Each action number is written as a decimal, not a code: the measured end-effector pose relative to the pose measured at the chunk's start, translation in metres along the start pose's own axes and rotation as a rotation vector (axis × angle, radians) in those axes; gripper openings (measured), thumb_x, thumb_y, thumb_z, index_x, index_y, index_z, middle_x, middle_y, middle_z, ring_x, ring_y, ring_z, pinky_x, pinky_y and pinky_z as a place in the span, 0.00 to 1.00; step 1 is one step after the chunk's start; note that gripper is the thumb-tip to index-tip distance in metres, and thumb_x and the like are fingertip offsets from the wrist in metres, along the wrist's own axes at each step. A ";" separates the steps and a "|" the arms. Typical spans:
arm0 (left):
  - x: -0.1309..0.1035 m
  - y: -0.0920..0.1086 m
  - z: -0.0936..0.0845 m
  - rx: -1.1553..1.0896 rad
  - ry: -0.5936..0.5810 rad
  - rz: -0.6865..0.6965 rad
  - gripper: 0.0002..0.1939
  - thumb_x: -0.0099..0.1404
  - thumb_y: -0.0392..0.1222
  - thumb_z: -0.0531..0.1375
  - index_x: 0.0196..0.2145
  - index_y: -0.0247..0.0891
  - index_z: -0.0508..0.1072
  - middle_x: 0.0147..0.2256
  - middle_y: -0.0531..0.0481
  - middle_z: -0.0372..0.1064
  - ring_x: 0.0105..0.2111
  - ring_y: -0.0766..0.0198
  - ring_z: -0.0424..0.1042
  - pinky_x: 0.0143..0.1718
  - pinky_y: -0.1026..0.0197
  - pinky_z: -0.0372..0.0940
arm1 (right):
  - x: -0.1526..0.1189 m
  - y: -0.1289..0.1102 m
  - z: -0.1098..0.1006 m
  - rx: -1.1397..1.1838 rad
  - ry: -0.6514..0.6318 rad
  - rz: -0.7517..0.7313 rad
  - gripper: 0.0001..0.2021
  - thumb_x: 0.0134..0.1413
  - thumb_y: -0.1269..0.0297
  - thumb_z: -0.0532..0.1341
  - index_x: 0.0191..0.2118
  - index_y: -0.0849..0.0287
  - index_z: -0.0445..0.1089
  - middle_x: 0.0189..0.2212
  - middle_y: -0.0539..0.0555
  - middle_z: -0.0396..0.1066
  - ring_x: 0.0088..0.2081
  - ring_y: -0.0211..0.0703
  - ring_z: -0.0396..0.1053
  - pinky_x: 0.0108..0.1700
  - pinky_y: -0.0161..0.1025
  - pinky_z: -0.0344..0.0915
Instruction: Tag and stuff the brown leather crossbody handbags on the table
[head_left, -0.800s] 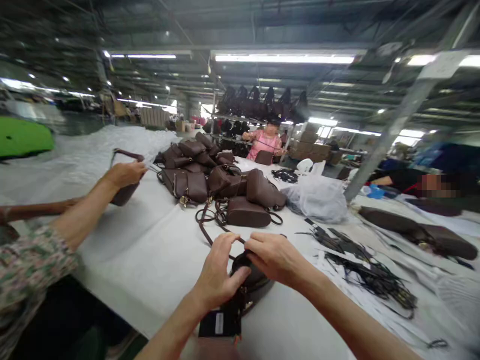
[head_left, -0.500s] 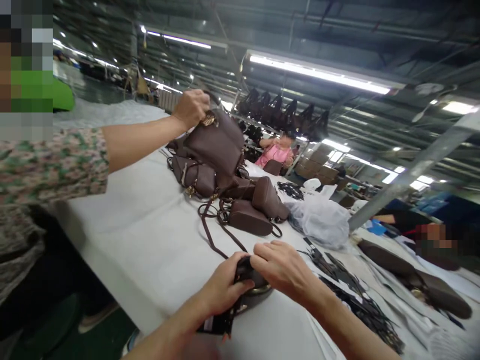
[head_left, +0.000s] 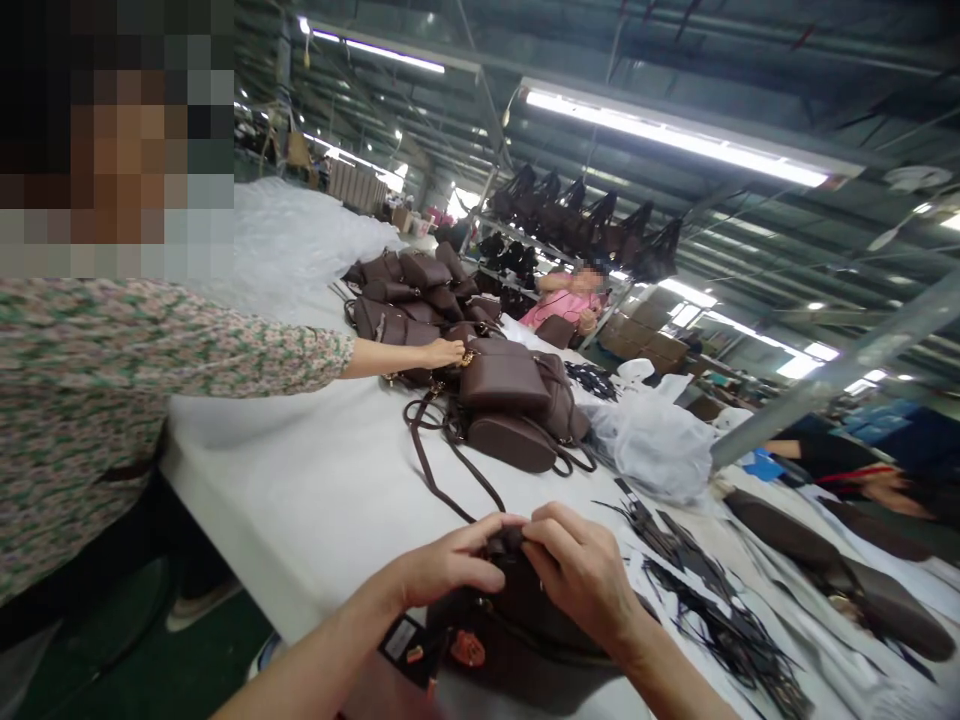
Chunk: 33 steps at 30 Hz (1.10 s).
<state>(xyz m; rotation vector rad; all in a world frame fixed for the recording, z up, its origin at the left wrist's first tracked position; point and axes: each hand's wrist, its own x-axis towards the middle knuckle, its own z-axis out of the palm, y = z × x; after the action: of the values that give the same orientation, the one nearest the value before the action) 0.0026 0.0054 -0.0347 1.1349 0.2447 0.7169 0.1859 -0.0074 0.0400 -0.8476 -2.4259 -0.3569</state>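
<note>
A dark brown bag [head_left: 540, 630] is close to me at the bottom centre, with a black tag [head_left: 405, 645] and an orange-red piece [head_left: 467, 648] hanging at its left side. My left hand [head_left: 457, 560] pinches the dark top part of this bag between thumb and fingers. Right beside it, my right hand [head_left: 574, 560] has its fingers curled onto the same top part. The fingertips of both hands nearly meet there. What lies under my right fingers is hidden.
Brown bags [head_left: 510, 440] are heaped mid-table, straps trailing toward me. A person in a floral sleeve [head_left: 277, 350] reaches to the heap from the left. Black straps [head_left: 720, 610], clear plastic [head_left: 652, 440] and more brown pieces [head_left: 885, 600] lie right. Someone in pink [head_left: 570, 300] is beyond.
The other person's hand has lowered a brown bag from the air onto the heap's near side. The bag in my hands now shows more of its body, and my hands remain at its top.
</note>
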 end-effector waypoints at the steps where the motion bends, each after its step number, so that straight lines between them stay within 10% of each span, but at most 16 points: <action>1: 0.000 -0.003 -0.001 -0.087 -0.018 0.021 0.33 0.50 0.40 0.59 0.56 0.39 0.66 0.45 0.50 0.69 0.49 0.54 0.64 0.52 0.55 0.55 | -0.002 -0.002 -0.001 -0.013 0.021 -0.018 0.08 0.61 0.73 0.54 0.31 0.57 0.65 0.25 0.51 0.67 0.26 0.36 0.64 0.29 0.32 0.60; 16: -0.004 0.007 0.016 0.267 0.041 0.070 0.26 0.63 0.35 0.51 0.60 0.40 0.64 0.56 0.50 0.65 0.57 0.53 0.60 0.61 0.51 0.49 | 0.000 -0.016 -0.011 -0.132 -0.006 -0.231 0.15 0.64 0.73 0.50 0.26 0.57 0.64 0.22 0.50 0.66 0.25 0.39 0.59 0.31 0.40 0.54; 21: 0.003 -0.009 0.022 0.305 0.028 0.104 0.26 0.68 0.49 0.53 0.61 0.37 0.61 0.58 0.45 0.63 0.57 0.50 0.60 0.61 0.49 0.51 | -0.001 -0.027 -0.026 -0.202 -0.216 0.206 0.13 0.61 0.77 0.50 0.29 0.57 0.65 0.27 0.49 0.64 0.22 0.35 0.58 0.23 0.34 0.52; 28: 0.002 -0.018 0.035 0.324 0.052 0.117 0.27 0.69 0.56 0.50 0.60 0.41 0.59 0.60 0.45 0.60 0.59 0.50 0.59 0.61 0.49 0.51 | -0.065 -0.047 -0.044 0.240 0.159 0.762 0.02 0.58 0.69 0.56 0.34 0.56 0.65 0.33 0.53 0.68 0.33 0.39 0.69 0.33 0.34 0.68; 33: 0.004 -0.027 0.047 0.309 0.042 0.109 0.28 0.69 0.56 0.49 0.62 0.41 0.56 0.62 0.43 0.58 0.61 0.49 0.57 0.63 0.47 0.49 | -0.085 -0.064 -0.034 0.440 0.073 1.064 0.10 0.52 0.66 0.63 0.41 0.56 0.65 0.33 0.51 0.74 0.32 0.41 0.73 0.31 0.34 0.71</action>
<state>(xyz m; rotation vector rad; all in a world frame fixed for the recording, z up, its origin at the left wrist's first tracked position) 0.0411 -0.0336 -0.0384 1.4363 0.3395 0.8186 0.2148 -0.1127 0.0153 -1.6664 -1.5629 0.5121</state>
